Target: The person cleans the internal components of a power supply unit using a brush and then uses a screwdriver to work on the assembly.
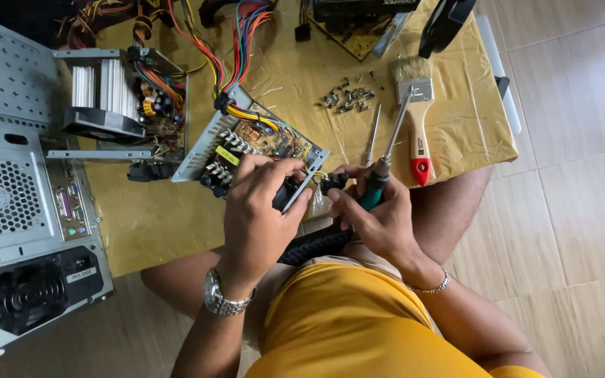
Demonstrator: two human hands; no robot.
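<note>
The open power supply (246, 143), a grey metal box with a brown circuit board and bright wires, lies tilted at the table (148, 217) edge. The left hand (257, 210) is closed around its black corner part. The right hand (376, 217) grips a green-handled screwdriver (386, 164). Near it lie a wooden brush (416, 115) and small screws (344, 98).

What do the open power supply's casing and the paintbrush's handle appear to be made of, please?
The power supply casing looks like bare sheet metal: grey, dull sheen, thin folded edges. The paintbrush handle seems pale unpainted wood with a glossy red tip, probably dipped paint.
</note>
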